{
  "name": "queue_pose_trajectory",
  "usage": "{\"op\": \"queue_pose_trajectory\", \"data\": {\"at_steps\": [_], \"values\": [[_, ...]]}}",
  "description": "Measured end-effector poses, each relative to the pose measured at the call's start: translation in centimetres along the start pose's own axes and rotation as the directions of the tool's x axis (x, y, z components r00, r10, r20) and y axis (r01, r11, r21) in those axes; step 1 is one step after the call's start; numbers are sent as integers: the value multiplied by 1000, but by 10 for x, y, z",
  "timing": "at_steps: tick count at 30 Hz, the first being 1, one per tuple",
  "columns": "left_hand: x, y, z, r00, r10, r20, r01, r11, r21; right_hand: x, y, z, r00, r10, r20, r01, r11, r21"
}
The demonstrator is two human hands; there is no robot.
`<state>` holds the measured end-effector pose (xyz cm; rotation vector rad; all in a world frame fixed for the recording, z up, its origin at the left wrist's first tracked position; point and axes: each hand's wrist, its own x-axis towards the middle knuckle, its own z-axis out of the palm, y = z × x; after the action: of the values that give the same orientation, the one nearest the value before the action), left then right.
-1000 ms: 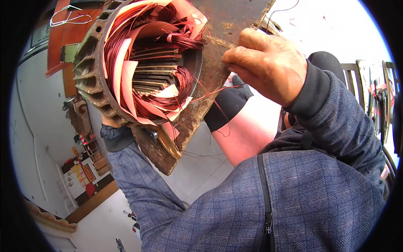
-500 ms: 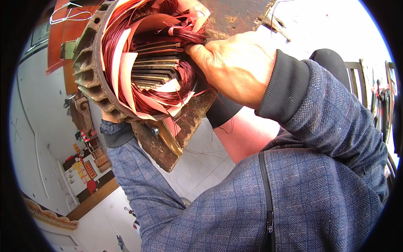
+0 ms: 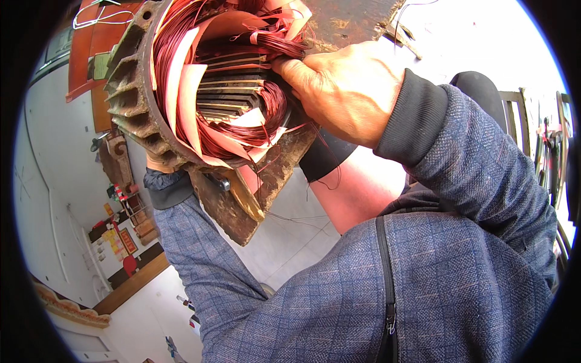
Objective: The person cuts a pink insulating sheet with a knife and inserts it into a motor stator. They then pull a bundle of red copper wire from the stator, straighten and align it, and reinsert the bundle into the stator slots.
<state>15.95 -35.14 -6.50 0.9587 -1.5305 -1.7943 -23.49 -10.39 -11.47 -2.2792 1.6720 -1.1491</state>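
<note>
A motor stator (image 3: 233,91) with a rough, finned metal housing (image 3: 130,91) lies tilted on a worn wooden board. Dark red copper wire coils (image 3: 275,103) loop out of its slots, with pink insulating paper (image 3: 190,91) between them. My right hand (image 3: 348,91) is at the stator's right side, thumb bent in at the mouth of the bore, just below a tied wire bundle (image 3: 281,45). Its other fingers curl out of sight, and what they grip is hidden. Behind the housing's lower left, only a bit of my left hand (image 3: 158,163) shows; its fingers are hidden.
The worn wooden board (image 3: 242,227) sticks out below the stator, a bolt (image 3: 224,184) near its edge. Loose thin wires (image 3: 321,181) hang beside my knee. A pliers-like tool (image 3: 407,42) lies at the far right of the bench top (image 3: 348,21).
The stator has shifted slightly right and tilted a little, showing more of its finned side. My right hand has moved slightly right with it, its thumb still at the bore.
</note>
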Motion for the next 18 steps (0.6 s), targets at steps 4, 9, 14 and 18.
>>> {"op": "queue_pose_trajectory", "data": {"at_steps": [4, 9, 14, 18], "values": [[-4, -5, -2, 1000, -22, 11, 22, 1000, -6, -4, 1, 2, 999, -20, -47, 21, 1000, 14], [-5, -9, -5, 1000, -23, 16, 23, 1000, -16, -9, 2, 2, 998, -33, -44, 36, 997, 66], [-6, -10, -7, 1000, -17, 15, 18, 1000, -22, -9, 1, 0, 998, -34, -52, 39, 995, 97], [-7, -10, -9, 1000, -15, 18, 16, 1000, -24, -8, 0, -2, 1000, -12, -11, 13, 991, 135]]}}
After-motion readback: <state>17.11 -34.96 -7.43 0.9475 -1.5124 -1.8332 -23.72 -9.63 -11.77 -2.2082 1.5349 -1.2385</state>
